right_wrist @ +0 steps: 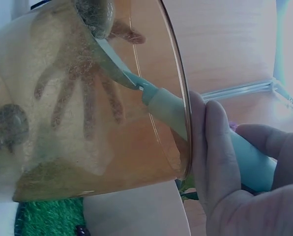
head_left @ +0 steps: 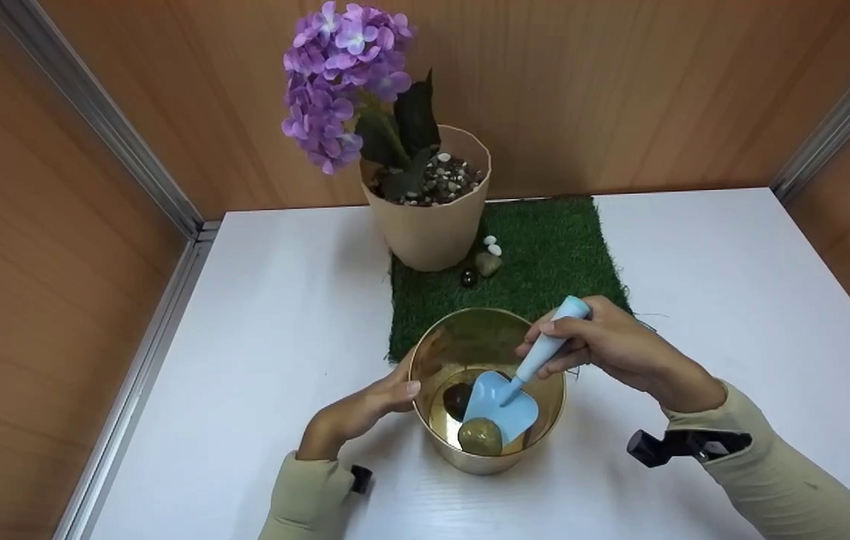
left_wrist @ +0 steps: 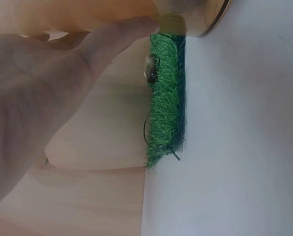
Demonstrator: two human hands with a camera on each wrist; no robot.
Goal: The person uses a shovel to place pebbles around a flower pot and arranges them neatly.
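Note:
A see-through amber bucket (head_left: 440, 439) stands on the table, overlapping the front of the grass mat in the head view. My left hand (head_left: 376, 397) holds its left side, with the thumb near the rim and fingers spread along the outer wall, visible through it in the right wrist view. My right hand (head_left: 612, 341) grips the handle of a light blue toy shovel (head_left: 545, 352), whose blade is inside the bucket. A greenish stone (head_left: 480, 436) sits at the blade's front edge. A dark stone (head_left: 458, 401) lies on the bucket floor, beside the blade.
Behind the bucket, a beige pot (head_left: 432, 236) with purple flowers (head_left: 338, 75) stands on the green grass mat (head_left: 552, 240). White pebbles (head_left: 494, 248), a greenish stone (head_left: 488, 263) and a dark stone (head_left: 469, 278) lie beside it. Wooden panels (head_left: 620, 97) enclose the white table (head_left: 259, 315).

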